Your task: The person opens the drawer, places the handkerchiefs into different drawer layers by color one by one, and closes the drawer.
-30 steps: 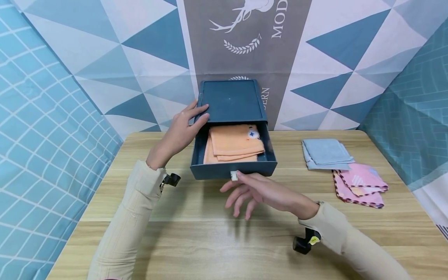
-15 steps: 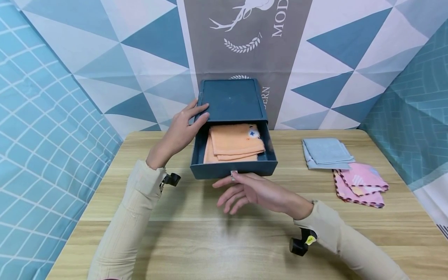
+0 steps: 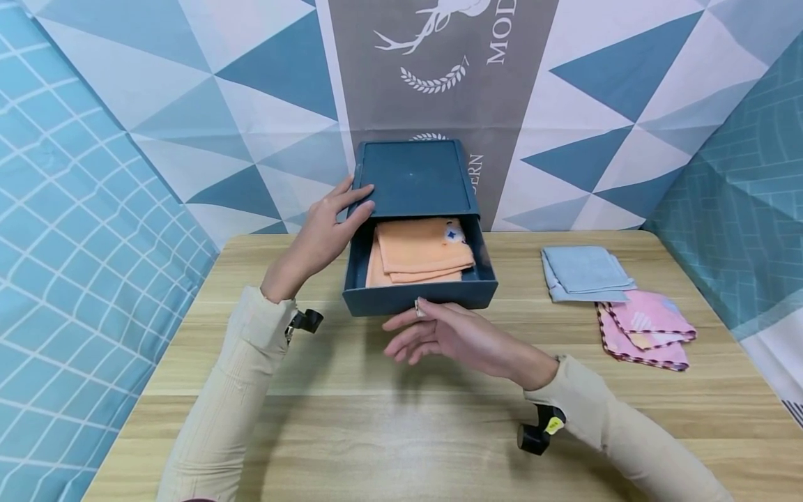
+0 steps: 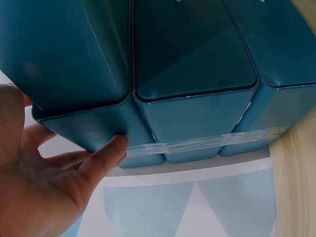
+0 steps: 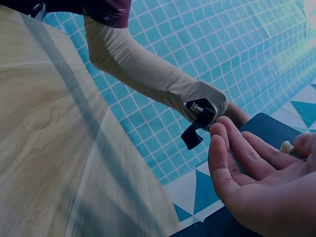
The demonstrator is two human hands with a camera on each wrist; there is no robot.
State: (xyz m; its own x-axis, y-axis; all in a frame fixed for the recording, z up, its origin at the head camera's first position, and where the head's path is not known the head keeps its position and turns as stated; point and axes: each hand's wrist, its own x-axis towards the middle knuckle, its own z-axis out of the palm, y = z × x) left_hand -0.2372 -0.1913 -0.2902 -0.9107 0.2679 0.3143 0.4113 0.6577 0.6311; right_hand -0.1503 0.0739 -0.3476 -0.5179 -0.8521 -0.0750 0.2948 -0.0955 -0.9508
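Note:
On the wooden table stands a dark blue drawer cabinet (image 3: 414, 178), its stacked units taped together in the left wrist view. The top drawer (image 3: 420, 300) stands partly out with a folded orange towel (image 3: 426, 247) inside, which bears a small animal patch. My left hand (image 3: 326, 226) rests against the cabinet's left side, two fingers lying over its top edge. At the drawer front, the thumb of my right hand (image 3: 461, 335) presses the small pale knob (image 5: 289, 147). The other fingers of that hand hang loosely bent below the drawer.
A folded light blue towel (image 3: 586, 272) lies to the right on the wooden table (image 3: 389, 439). A folded pink towel (image 3: 659, 324) with a checked border overlaps it in front. A patterned cloth wall (image 3: 270, 104) stands close behind the cabinet.
The drawer has slid slightly inward, the right hand moving with its front. The right fingers have drawn up and leftward toward the knob. My left hand has kept its place.

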